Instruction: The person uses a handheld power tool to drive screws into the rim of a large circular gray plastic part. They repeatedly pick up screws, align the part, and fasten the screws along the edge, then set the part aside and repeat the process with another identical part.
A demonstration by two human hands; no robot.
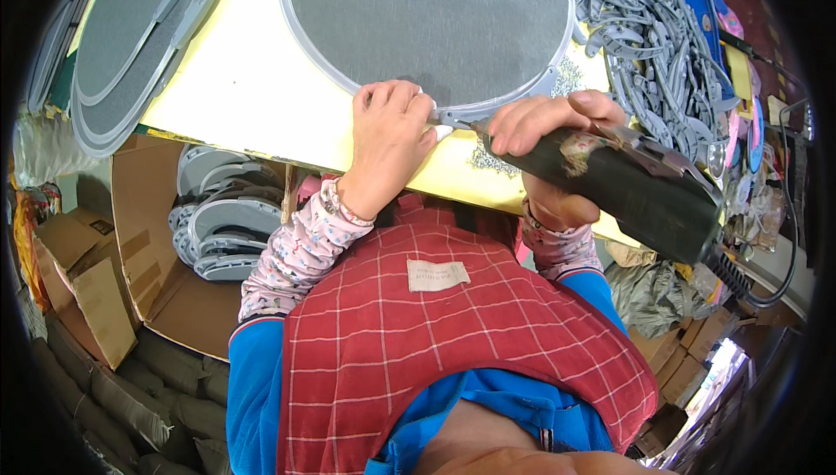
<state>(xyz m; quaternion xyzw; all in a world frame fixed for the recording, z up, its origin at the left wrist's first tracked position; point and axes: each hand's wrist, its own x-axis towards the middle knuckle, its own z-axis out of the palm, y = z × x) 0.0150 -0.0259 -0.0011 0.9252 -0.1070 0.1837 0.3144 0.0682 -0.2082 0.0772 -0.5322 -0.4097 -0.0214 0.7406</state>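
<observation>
A large round grey mesh disc (427, 18) with a pale plastic rim lies flat on a yellow tabletop (252, 83). My left hand (390, 131) presses down on the disc's near rim, fingers curled over its edge. My right hand (544, 127) grips a dark cylindrical power tool (627, 188), its tip touching the rim right beside my left fingers. Small grey shavings lie on the table around that spot. A black cord runs off the tool's rear end to the right.
More grey mesh discs (131, 40) are stacked at the table's left end. A heap of grey plastic rim pieces (649, 40) sits at the right. Below the table, a cardboard box (174, 249) holds several grey parts, with further boxes and sacks on the floor.
</observation>
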